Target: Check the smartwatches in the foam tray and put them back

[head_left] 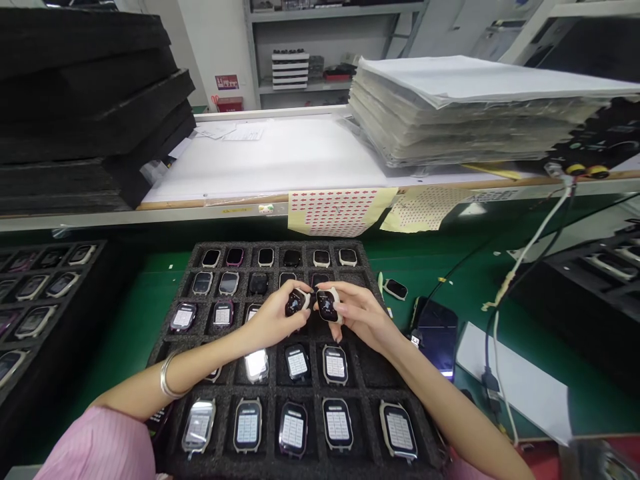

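Note:
My left hand (280, 313) is closed around a smartwatch (296, 302) with a lit dark screen. Beside it, my right hand (357, 310) grips a second smartwatch (327, 305), pale-cased, its screen showing a small picture. Both watches are held close together over a black foam tray (373, 360). Strapless watch bodies sit in the tray's compartments, several with lit white list screens, such as the watch (337, 423) in the front row. Toward the back, the watches have dark screens, like the one (265, 257) in the far row. My forearms hide part of the tray.
A loose watch (395, 289) and a phone (435, 337) lie right of the tray, near cables (520, 247) and a white sheet (515, 380). More watch trays flank both sides. The shelf (280, 160) ahead bears stacked black foam (90, 100) and plastic trays (465, 120).

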Action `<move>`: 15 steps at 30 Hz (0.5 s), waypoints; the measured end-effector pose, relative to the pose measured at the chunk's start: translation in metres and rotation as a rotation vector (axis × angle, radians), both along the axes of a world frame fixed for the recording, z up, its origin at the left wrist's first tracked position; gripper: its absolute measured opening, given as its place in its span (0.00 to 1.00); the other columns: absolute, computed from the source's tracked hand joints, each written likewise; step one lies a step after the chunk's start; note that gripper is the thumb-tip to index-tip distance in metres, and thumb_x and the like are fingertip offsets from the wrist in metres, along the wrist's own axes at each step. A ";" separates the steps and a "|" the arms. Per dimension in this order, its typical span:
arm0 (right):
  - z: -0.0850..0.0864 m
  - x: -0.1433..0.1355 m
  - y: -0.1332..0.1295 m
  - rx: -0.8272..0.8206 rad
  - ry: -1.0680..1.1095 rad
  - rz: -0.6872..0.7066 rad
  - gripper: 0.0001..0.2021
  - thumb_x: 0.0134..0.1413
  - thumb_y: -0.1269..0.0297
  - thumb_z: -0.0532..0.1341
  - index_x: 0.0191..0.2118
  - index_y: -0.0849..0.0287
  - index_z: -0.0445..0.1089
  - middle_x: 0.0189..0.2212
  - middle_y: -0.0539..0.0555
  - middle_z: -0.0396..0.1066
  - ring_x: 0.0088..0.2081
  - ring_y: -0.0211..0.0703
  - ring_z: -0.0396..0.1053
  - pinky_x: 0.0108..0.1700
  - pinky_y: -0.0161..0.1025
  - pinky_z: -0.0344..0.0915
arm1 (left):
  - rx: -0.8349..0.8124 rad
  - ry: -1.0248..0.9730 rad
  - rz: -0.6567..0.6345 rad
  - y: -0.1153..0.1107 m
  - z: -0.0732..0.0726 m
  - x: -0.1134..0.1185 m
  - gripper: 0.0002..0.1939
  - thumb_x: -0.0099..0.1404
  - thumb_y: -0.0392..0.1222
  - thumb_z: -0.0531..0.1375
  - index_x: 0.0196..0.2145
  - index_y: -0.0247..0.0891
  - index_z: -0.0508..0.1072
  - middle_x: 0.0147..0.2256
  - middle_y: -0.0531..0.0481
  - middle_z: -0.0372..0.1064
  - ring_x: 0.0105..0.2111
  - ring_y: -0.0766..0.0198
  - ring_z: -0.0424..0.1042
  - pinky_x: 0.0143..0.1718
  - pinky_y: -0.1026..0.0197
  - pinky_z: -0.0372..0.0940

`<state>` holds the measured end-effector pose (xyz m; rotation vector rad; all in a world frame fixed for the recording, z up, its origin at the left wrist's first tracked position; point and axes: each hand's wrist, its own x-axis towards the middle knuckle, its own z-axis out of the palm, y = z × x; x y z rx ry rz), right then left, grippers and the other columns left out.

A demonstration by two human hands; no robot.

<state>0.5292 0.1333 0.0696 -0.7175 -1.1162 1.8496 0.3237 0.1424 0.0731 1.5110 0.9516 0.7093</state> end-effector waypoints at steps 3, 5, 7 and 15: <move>0.000 0.000 0.000 0.008 0.004 -0.004 0.16 0.52 0.65 0.66 0.48 0.58 0.72 0.34 0.53 0.74 0.20 0.37 0.71 0.22 0.36 0.70 | 0.061 0.030 -0.016 0.000 0.000 0.000 0.14 0.58 0.33 0.56 0.43 0.38 0.64 0.34 0.53 0.66 0.29 0.66 0.65 0.33 0.63 0.61; 0.000 0.000 0.000 0.014 0.013 -0.003 0.16 0.52 0.65 0.66 0.48 0.58 0.72 0.34 0.54 0.74 0.20 0.38 0.71 0.22 0.36 0.70 | 0.094 0.045 -0.013 0.001 0.001 0.000 0.14 0.58 0.34 0.56 0.44 0.38 0.64 0.36 0.51 0.66 0.33 0.64 0.65 0.35 0.62 0.61; 0.000 0.000 0.000 0.017 0.012 -0.001 0.17 0.52 0.64 0.66 0.49 0.58 0.71 0.34 0.54 0.74 0.20 0.37 0.71 0.22 0.36 0.70 | 0.117 0.056 -0.007 0.002 0.001 -0.001 0.14 0.58 0.34 0.56 0.44 0.38 0.64 0.35 0.51 0.66 0.34 0.62 0.65 0.37 0.61 0.61; 0.005 -0.001 -0.002 0.020 -0.007 0.014 0.14 0.55 0.66 0.64 0.48 0.56 0.72 0.33 0.52 0.73 0.22 0.37 0.71 0.24 0.35 0.70 | 0.146 0.066 -0.013 -0.002 0.004 0.000 0.14 0.60 0.34 0.54 0.44 0.39 0.63 0.37 0.51 0.64 0.38 0.60 0.64 0.42 0.59 0.59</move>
